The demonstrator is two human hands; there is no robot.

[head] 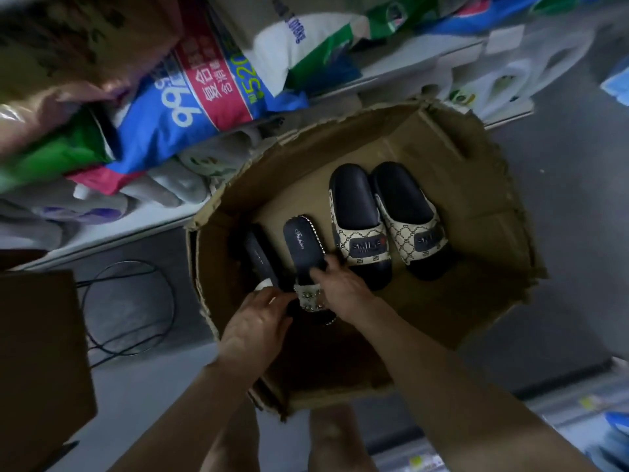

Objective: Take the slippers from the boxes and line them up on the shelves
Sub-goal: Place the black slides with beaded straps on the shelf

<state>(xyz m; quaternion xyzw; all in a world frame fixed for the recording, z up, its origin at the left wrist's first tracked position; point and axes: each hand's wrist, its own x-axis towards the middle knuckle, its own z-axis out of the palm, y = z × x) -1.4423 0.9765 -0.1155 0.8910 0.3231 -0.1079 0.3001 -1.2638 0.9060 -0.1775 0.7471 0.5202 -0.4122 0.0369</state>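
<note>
An open cardboard box (469, 185) stands on the floor below me. Inside lie two black slides with cream patterned "SMILE" straps (360, 226) (408, 219), side by side at the right. At the left are two dark flat slippers: one with a studded strap (304, 250) and a second one (260, 257) standing on its edge beside it. My right hand (340, 287) grips the studded slipper at its strap. My left hand (255, 321) holds the toe end of the edge-on slipper, its fingers touching the studded strap.
White shelves (112, 229) at the left and back carry colourful bags and pale slippers in wrap. A second brown box (37, 352) stands at the left. Black cables (136, 301) loop on the grey floor between it and the open box.
</note>
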